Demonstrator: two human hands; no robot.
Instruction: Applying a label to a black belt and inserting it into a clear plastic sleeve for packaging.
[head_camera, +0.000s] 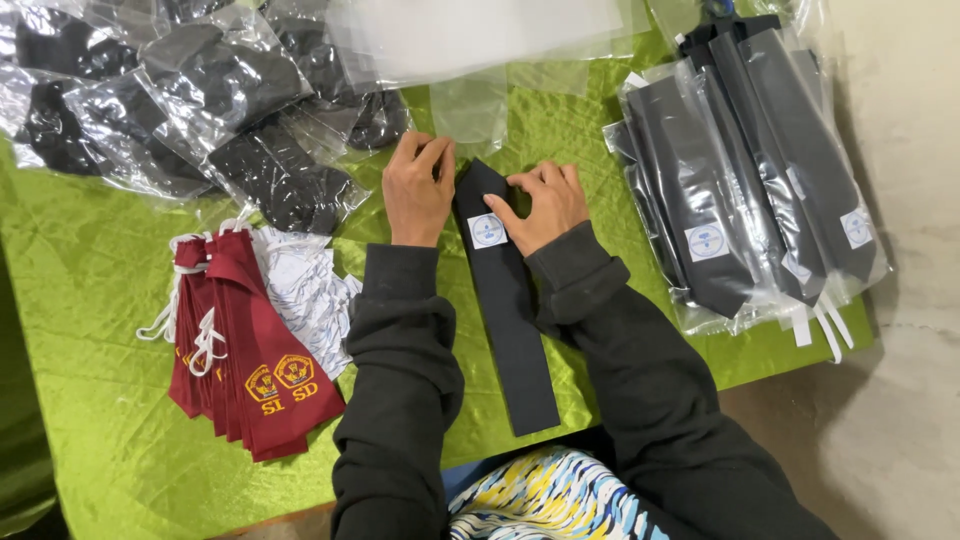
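Black tie (505, 300) lies flat on the green cloth (90, 270), narrow end toward you, wide end up between your hands, a small round white sticker (487, 231) near that end.

Your left hand (418, 190) rests on the cloth just left of the tie's top, fingers together and curled down, tips at the edge of an empty clear sleeve (470, 110). Your right hand (545, 205) presses the tie's right edge beside the sticker, fingers bent and close together.

Judgement: step in hand looks like readying the labelled tie for bagging. Next move calls for opening the sleeve mouth and keeping the tie flat and straight as you feed it in.

Hard to make out: the sleeve's mouth; whether your left fingertips pinch plastic cannot be told. Bagged black ties (740, 190) at right overlap; dark bagged items (200, 110) and maroon ties (250, 350) at left, count unclear.
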